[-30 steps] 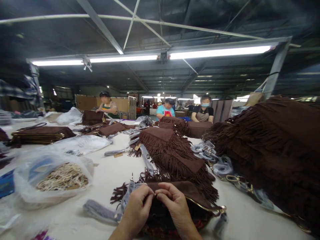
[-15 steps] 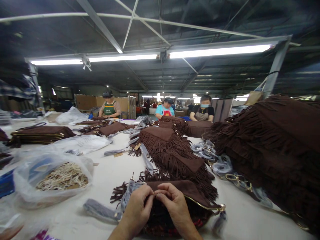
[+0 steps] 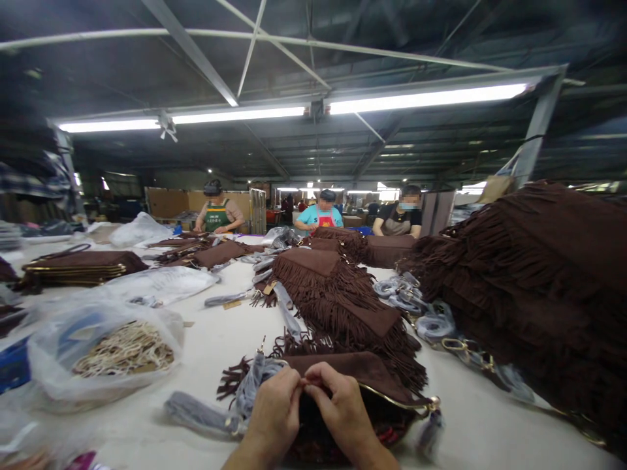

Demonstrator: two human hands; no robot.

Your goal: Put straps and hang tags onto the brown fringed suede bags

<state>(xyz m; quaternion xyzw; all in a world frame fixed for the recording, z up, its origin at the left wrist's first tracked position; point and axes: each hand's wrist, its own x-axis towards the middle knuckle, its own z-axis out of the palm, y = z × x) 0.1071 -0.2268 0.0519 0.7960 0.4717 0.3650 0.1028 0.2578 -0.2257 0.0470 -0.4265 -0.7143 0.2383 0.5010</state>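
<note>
Head view: at 6 o'clock, our left hand and right hand meet, fingers pinched closed at the mouth of a brown suede fringed bag on the worktop. What they grip is too small to tell; a slip could snag the fringe.

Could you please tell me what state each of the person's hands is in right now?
Left hand: closed, pinching the top edge of the fringed bag.
Right hand: closed, pinching the same edge beside the left.
</note>
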